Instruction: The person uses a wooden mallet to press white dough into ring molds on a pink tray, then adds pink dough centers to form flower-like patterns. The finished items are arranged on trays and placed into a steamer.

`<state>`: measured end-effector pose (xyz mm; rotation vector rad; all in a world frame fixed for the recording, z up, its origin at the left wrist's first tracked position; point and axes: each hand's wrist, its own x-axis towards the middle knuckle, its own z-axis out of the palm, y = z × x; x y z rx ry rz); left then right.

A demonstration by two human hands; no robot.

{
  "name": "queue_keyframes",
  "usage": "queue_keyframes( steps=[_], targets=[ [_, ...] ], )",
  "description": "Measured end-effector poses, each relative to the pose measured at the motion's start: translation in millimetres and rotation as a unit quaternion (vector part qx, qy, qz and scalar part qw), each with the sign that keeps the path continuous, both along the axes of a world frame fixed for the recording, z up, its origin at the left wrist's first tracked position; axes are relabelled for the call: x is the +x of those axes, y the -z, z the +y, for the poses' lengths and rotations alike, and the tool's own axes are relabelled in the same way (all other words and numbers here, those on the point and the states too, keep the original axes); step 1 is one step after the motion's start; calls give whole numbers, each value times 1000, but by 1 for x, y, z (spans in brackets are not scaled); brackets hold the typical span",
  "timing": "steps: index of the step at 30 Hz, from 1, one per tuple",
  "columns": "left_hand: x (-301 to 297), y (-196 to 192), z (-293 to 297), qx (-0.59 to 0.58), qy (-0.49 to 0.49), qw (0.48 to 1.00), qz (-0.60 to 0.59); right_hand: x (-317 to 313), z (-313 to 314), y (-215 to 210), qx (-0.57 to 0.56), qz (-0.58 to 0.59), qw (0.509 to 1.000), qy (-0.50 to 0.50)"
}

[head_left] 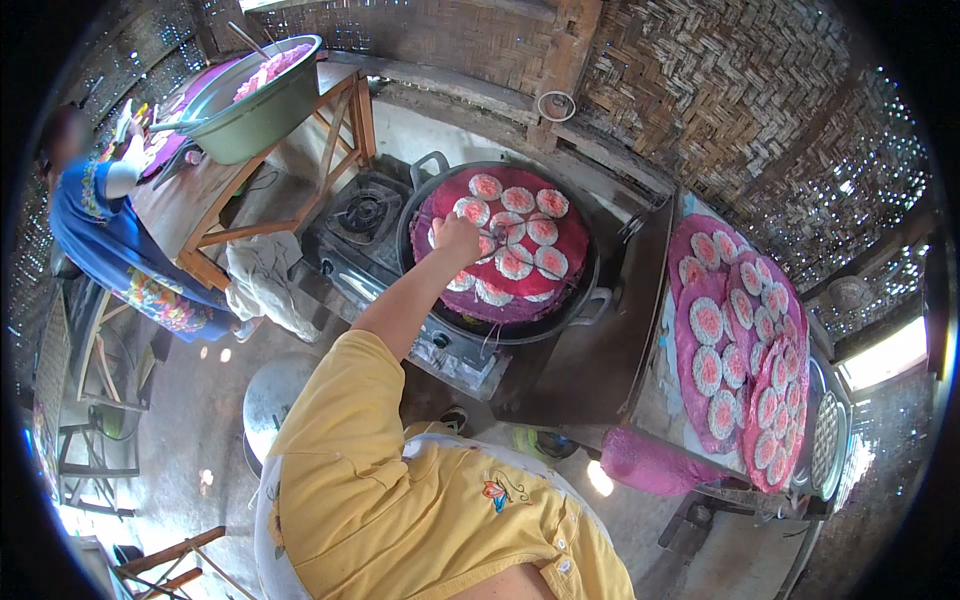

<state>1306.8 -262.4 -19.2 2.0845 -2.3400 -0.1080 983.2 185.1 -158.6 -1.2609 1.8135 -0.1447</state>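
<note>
Woven bamboo walls (700, 90) are enclosing a stove (400, 270); the left hand (457, 240), fingers curled narrow, is touching pink round cakes (515, 262) on a magenta cloth (570, 225).

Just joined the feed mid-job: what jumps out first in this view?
The big round black pan at centre, lined with magenta cloth and dotted with small white-and-pink round cakes, with the person's left hand reaching onto it. To the right, a table holds stacked magenta sheets covered in the same cakes. Upper left, a large green basin sits on a wooden stand.
</note>
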Motion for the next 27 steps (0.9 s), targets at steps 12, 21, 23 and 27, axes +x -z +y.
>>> queue_keyframes(
  steps=[12, 21, 23, 27],
  targets=[
    [6, 52, -23, 101, 128, 983, -87, 32, -36, -14, 2, 16, 999, 33],
    [34, 38, -21, 128, 115, 984, 49, 43, -55, -28, -40, 14, 999, 15],
    [45, 25, -17, 169, 56, 951, 252, 49, -67, -41, -69, 8, 998, -7],
    [107, 7, 17, 202, -96, 676, 702, 77, -119, -76, -98, 4, 992, -83]
  ],
)
